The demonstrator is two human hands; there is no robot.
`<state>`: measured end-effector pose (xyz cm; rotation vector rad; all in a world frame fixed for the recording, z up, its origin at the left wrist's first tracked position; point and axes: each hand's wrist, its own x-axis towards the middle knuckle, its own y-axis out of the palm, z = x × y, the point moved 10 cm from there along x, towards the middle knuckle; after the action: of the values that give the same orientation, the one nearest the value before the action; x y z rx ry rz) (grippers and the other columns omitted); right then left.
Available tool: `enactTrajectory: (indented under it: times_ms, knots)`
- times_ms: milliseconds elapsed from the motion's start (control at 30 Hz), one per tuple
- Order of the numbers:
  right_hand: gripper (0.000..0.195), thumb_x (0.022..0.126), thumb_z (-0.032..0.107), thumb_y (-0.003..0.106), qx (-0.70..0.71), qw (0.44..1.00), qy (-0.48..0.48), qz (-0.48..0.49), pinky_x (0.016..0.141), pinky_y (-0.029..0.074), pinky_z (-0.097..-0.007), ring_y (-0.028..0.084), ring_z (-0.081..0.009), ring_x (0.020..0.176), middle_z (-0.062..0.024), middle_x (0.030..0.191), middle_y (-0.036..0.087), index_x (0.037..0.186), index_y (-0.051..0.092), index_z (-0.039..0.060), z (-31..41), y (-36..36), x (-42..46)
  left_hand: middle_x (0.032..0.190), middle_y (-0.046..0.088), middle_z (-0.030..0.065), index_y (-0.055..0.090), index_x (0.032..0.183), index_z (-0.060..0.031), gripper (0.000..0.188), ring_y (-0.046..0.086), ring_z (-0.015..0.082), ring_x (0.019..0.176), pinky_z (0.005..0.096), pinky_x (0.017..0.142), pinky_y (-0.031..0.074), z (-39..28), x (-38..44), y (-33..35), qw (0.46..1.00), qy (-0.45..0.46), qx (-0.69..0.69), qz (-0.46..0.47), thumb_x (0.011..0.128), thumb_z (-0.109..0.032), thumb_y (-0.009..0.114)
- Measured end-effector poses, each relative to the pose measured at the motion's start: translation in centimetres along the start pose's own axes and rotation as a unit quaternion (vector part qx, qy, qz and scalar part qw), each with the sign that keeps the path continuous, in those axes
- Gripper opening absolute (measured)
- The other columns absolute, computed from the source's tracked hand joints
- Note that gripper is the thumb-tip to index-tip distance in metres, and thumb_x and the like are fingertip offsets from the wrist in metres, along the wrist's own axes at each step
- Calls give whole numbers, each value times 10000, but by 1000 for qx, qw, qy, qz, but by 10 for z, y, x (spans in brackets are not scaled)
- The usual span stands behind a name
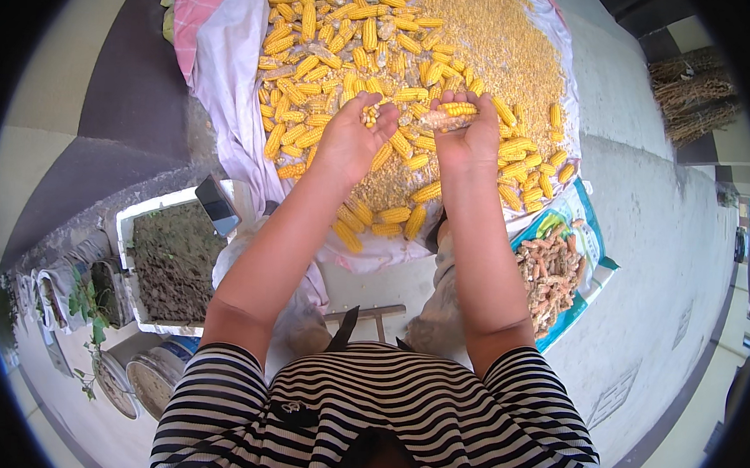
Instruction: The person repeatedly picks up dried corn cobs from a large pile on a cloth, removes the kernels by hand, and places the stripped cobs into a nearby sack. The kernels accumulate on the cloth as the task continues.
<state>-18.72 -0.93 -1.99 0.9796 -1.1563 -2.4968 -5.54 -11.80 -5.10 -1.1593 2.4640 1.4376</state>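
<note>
My left hand [361, 136] is turned palm up, its fingers curled around several loose corn kernels [370, 115]. Beside it, my right hand [468, 134] cups an ear of corn [457, 109] with yellow kernels on one part. A pale, stripped cob surface [441, 120] also lies in that palm; whether it is a second cob or the same one I cannot tell. Below both hands, many yellow ears [369, 34] are spread over a pale cloth [231, 71]. Shelled kernels [484, 38] cover the cloth's far right, and a smaller heap of kernels [387, 181] lies closer to me.
To the right, a printed sack [591, 243] bears stripped cobs [545, 279]. A white box of soil [176, 263] stands at left, with a phone [217, 206] on its edge. Buckets [155, 375] and a leafy plant [98, 328] sit lower left. Dry stalk bundles [695, 94] lie far right.
</note>
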Motion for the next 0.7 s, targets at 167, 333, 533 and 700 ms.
enactTrajectory:
  times_ms: [167, 333, 533, 700]
  knots:
    - [93, 947, 162, 460, 31, 999, 28, -12, 891, 452, -427, 576, -241, 867, -98, 890, 571, 980, 465, 75, 7, 1, -3, 1574, 14, 201, 85, 1524, -133, 765, 24, 345, 1459, 474, 1164, 1, -64, 26, -20, 989, 105, 80, -69, 937, -394, 499]
    - [179, 1011, 239, 388, -6, 1000, 6, 18, 983, 392, -421, 550, -255, 1018, -125, 1059, 590, 1071, 447, 80, 9, 2, -4, 1258, 530, 167, 431, 1309, -22, 518, 516, 259, 1175, 407, 1003, 389, -30, 1, -4, 984, 36, 167, -49, 941, -375, 521]
    - [342, 1017, 314, 415, -151, 976, -12, 159, 951, 419, -409, 538, -231, 1065, -105, 1183, 574, 1253, 456, 71, -25, 31, -31, 954, 642, 83, 578, 1095, -43, 298, 631, 176, 877, 324, 800, 509, 4, -26, 27, 990, -14, 137, 33, 923, -284, 604]
    - [341, 977, 244, 532, -328, 915, -17, 233, 925, 461, -365, 600, -209, 1026, -95, 1120, 610, 1244, 523, 31, -36, 46, -49, 907, 639, 41, 603, 1059, -54, 216, 626, 138, 796, 274, 738, 512, -53, -26, 14, 984, 108, 144, -6, 907, -205, 631]
